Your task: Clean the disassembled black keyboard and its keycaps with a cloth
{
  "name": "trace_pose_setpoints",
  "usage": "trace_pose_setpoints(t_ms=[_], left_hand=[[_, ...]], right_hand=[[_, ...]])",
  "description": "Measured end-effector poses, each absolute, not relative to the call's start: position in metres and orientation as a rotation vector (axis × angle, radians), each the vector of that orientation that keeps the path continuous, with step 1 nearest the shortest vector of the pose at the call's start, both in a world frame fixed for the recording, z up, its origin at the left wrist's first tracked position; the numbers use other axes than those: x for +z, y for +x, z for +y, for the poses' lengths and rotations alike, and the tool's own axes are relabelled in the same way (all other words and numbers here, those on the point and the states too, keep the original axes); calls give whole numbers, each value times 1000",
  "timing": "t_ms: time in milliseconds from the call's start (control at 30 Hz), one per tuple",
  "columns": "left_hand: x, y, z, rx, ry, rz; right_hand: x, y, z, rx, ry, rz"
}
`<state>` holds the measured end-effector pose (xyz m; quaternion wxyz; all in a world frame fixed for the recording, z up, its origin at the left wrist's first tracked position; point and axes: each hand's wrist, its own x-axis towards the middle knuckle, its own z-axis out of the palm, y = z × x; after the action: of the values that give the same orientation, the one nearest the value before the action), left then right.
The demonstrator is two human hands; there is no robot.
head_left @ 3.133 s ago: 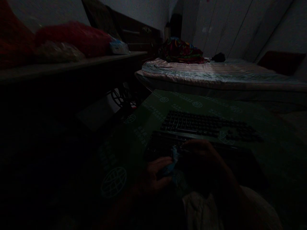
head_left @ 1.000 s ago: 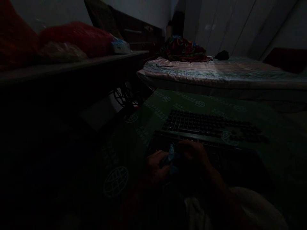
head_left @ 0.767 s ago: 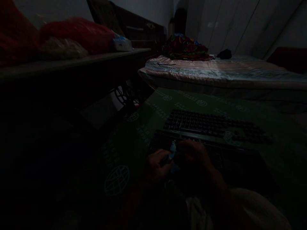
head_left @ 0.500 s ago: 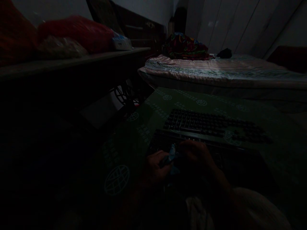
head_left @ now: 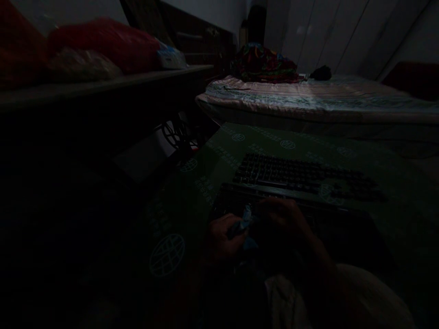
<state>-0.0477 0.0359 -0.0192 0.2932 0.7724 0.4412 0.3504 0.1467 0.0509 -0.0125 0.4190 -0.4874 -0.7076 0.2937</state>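
The room is very dark. My left hand [head_left: 221, 237] and my right hand [head_left: 281, 224] are curled together just in front of a black keyboard [head_left: 302, 176], over a second dark keyboard-like thing [head_left: 236, 205]. Both pinch a small pale blue crumpled thing [head_left: 245, 221], perhaps a cloth or wrapper. The keyboards lie on a green sheet with white globe prints [head_left: 192, 192]. The fingertips are mostly lost in shadow.
A bed with a striped cover [head_left: 308, 98] stands behind, with a colourful bundle [head_left: 264, 64] and a small black thing [head_left: 320, 72] on it. At the left a dark shelf [head_left: 103, 87] carries red bags [head_left: 103, 43]. A black iron frame [head_left: 174, 135] stands below it.
Over the last three seconds my hands have drawn closer together round the pale blue thing and moved slightly toward the keyboard. In the last second they hardly move; the view drifts slightly.
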Motion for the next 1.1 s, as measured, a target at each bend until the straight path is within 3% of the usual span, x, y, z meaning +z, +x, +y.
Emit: trace_pose_setpoints(t_ms=[500,867,1100], left_hand=[[-18,-41,31,895,1999,1064],[-20,-36,30,985,2019,1044],[-22,-37,30,901,2007,1035]], right_hand=[[-7,163,50,680,-1268,-1843],[-17,155,54,387,-1316,-1925],[-7,156,52,574,-1285,-1970]])
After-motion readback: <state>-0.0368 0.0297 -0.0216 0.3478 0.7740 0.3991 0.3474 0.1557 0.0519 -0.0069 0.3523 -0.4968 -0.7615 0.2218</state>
